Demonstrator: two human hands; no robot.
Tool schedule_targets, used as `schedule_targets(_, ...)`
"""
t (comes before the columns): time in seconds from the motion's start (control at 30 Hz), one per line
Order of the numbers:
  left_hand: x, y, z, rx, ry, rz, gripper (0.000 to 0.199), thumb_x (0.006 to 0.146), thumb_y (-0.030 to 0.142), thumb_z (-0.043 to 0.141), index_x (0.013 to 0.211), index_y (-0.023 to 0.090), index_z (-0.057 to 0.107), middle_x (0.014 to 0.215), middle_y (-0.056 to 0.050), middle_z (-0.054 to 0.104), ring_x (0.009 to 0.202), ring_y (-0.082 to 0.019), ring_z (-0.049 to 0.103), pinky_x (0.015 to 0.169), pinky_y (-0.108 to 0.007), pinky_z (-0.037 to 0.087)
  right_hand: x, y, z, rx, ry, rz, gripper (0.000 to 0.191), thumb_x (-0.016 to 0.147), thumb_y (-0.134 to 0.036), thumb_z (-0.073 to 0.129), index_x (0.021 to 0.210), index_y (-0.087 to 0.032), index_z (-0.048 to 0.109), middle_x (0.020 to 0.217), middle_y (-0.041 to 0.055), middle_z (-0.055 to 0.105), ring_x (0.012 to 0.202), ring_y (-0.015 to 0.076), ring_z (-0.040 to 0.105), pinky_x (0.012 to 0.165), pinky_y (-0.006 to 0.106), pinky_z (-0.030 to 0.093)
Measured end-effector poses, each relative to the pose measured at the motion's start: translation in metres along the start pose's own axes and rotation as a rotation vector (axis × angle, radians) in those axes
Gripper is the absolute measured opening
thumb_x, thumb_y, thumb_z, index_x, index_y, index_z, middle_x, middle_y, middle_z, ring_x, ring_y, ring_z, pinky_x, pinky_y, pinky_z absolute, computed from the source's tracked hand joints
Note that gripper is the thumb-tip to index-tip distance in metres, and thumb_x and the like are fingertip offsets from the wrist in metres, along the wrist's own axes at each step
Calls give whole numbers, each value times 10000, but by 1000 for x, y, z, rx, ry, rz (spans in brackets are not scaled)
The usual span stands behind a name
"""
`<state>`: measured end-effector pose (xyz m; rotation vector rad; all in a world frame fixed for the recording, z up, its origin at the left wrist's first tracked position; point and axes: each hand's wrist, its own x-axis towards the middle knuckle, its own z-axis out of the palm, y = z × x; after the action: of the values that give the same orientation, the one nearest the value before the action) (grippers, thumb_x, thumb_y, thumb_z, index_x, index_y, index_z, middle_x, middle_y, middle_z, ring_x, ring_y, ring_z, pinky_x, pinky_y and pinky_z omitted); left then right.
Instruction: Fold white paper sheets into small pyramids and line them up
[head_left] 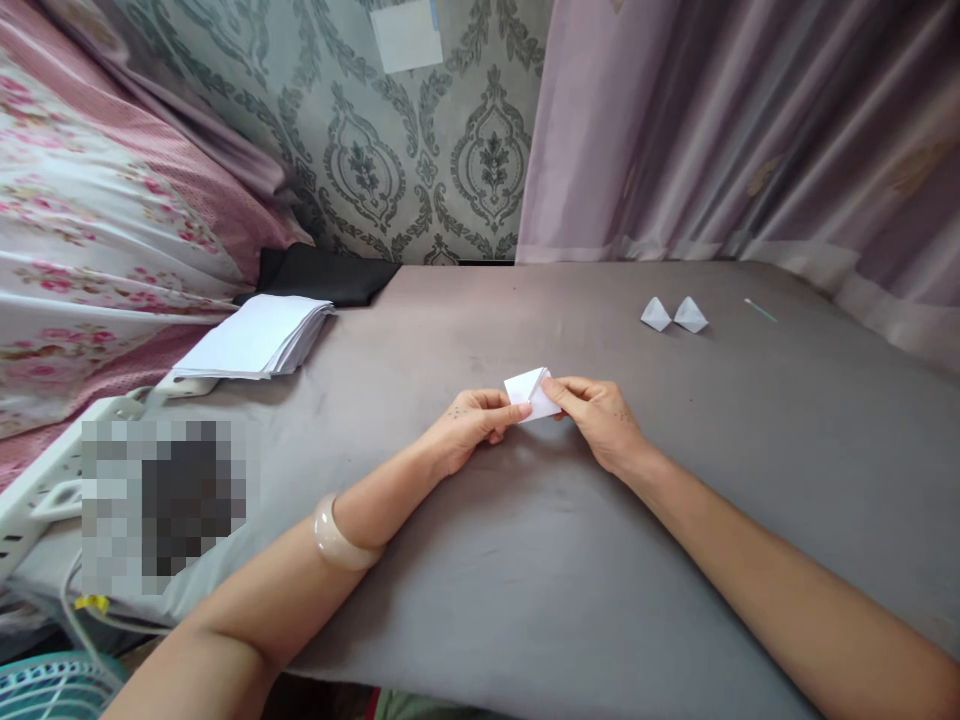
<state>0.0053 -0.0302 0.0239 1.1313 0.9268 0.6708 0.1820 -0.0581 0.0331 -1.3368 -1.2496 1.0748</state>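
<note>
Between my two hands is a small piece of folded white paper (534, 396), held just above the grey covered surface. My left hand (475, 422) pinches its left lower edge, thumb on top and fingers curled beneath. At the paper's right side, my right hand (598, 412) grips it with the thumb pressed on the upper right part. A slanting fold line runs across the paper's face. Farther back on the right, two folded white paper shapes (656, 315) stand side by side with pointed tops. The fingertips under the paper are partly hidden.
A stack of white paper sheets (259, 337) lies at the left, in front of a black folded item (326, 275). A thin light stick (760, 310) rests at the far right. A white rail (90, 430), cables and a teal fan (56, 685) are at the left edge.
</note>
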Motion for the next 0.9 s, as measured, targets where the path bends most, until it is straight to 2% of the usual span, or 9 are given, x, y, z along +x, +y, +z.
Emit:
schedule_targets(0.1, 0, -2, 0, 40, -30, 7, 374, 634, 458, 793, 626, 143, 591, 504, 49, 436, 461, -50, 347, 495, -242, 217, -1, -2, 0, -47, 17, -9, 424, 709, -589, 660, 579, -185, 652, 628, 17, 611, 649, 152, 526, 612, 287, 419)
schedule_targets(0.27, -2, -3, 5, 2, -2, 12, 383, 609, 454, 805, 610, 140, 586, 532, 43, 469, 446, -41, 341, 483, -247, 208, 0, 0, 3, 53, -43, 77, 422, 733, -597, 639, 779, -187, 727, 757, 42, 679, 710, 168, 572, 610, 281, 433)
schedule_targets(0.43, -8, 1, 14, 51, -6, -49, 384, 613, 449, 804, 597, 143, 573, 504, 46, 473, 433, -44, 366, 468, -241, 210, 0, 1, 4, 210, -37, 130, 360, 683, -527, 713, 717, -169, 725, 702, 36, 679, 646, 155, 563, 630, 297, 431)
schedule_targets(0.6, -7, 5, 12, -1, -46, -90, 376, 595, 421, 823, 738, 124, 641, 563, 28, 535, 476, -53, 431, 485, -220, 285, 2, 4, -3, 229, -93, 233, 331, 660, -484, 750, 698, -155, 741, 655, 36, 677, 606, 135, 550, 605, 283, 408)
schedule_targets(0.77, -3, 1, 6, -23, 15, -54, 366, 638, 432, 789, 703, 106, 634, 514, 35, 495, 438, -38, 376, 455, -212, 243, 3, 6, -5, 167, -166, 255, 353, 700, -492, 723, 771, -149, 759, 685, 35, 686, 622, 120, 554, 619, 266, 406)
schedule_targets(0.9, 0, -3, 3, 0, 119, 9, 314, 667, 403, 757, 702, 115, 638, 482, 46, 470, 413, -43, 367, 447, -215, 232, 3, 5, -3, 150, -184, 266, 357, 763, -495, 662, 865, -167, 761, 766, 40, 701, 677, 121, 583, 635, 253, 431)
